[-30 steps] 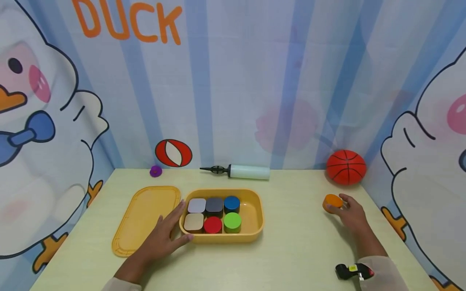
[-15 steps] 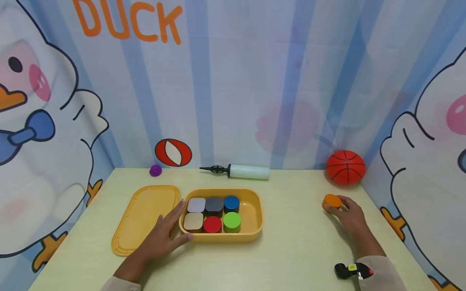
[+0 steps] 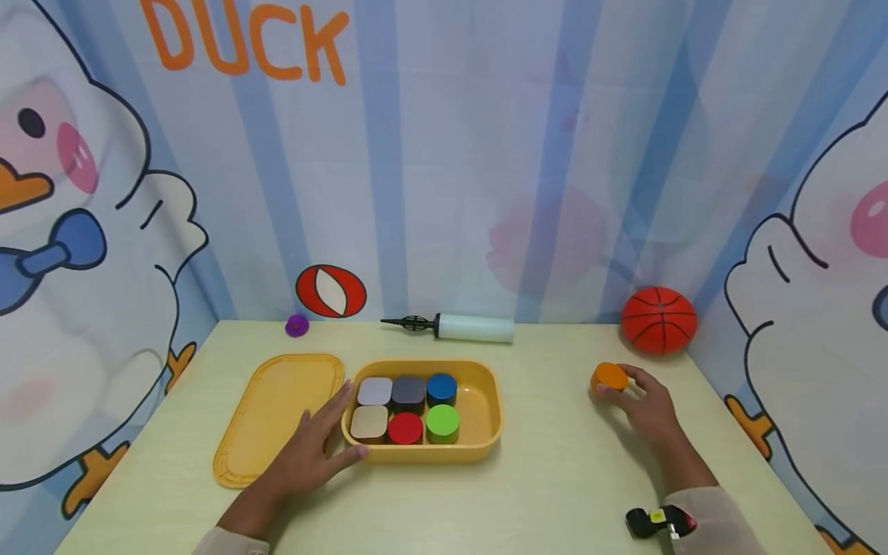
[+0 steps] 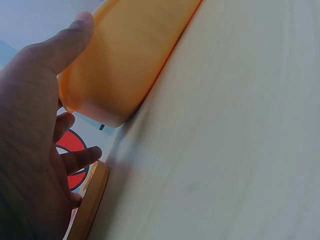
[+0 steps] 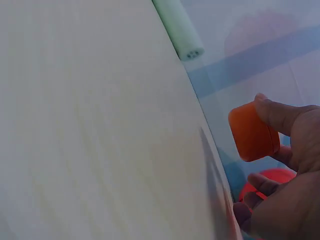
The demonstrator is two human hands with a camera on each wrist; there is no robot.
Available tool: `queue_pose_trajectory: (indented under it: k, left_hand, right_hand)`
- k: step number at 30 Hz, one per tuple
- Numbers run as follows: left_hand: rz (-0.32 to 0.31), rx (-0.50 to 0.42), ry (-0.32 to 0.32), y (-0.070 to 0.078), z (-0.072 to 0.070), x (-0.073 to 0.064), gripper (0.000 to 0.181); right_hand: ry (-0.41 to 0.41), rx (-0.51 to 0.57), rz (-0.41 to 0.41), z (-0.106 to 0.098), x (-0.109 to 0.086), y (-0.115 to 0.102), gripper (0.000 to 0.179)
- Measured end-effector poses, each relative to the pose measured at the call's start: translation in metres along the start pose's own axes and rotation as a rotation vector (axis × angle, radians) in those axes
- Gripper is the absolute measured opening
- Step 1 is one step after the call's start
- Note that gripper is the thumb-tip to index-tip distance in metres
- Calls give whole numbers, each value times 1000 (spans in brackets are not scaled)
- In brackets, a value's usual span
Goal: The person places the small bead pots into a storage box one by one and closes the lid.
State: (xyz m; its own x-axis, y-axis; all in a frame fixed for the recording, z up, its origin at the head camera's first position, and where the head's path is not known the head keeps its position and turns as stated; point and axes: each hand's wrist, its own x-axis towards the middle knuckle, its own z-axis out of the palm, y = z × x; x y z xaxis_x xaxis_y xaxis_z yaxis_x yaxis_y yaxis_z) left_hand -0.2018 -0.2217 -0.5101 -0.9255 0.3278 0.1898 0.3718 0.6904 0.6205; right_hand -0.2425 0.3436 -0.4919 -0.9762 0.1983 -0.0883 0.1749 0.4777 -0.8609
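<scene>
My right hand (image 3: 652,412) pinches a small orange cylinder (image 3: 610,377) between thumb and fingers at the right of the table. In the right wrist view the cylinder (image 5: 252,132) shows smooth sides and rounded edges, held above the tabletop. My left hand (image 3: 308,447) rests with spread fingers against the left end of a yellow rectangular box (image 3: 489,443), thumb at its front rim. Inside the box are a white block (image 3: 375,391), a dark grey block (image 3: 408,391), a blue cylinder (image 3: 442,388), a beige block (image 3: 369,423), a red cylinder (image 3: 405,428) and a green cylinder (image 3: 442,423).
A flat yellow lid (image 3: 270,408) lies left of the box, partly behind my left hand. Along the back edge are a purple piece (image 3: 297,326), a hand pump (image 3: 475,327) and a red basketball-patterned ball (image 3: 659,320). A cartoon duck curtain (image 3: 451,154) surrounds the table.
My right hand has moved left and slightly back with the orange cylinder, away from below the ball. My left hand and the box have stayed in place.
</scene>
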Motion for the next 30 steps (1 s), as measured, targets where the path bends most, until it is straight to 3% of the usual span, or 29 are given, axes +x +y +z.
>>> queue_pose_trajectory:
  k: [9, 18, 30]
  left_hand:
    - [-15, 3, -6, 1, -1, 1, 101]
    - [-7, -10, -4, 2, -1, 0, 101]
    - [-14, -12, -7, 0, 0, 0, 102]
  right_hand:
    - [-53, 37, -78, 34, -12, -33, 76]
    - [-86, 99, -223, 62, -29, -58, 64]
    - [-123, 98, -284, 89, -38, -86, 58]
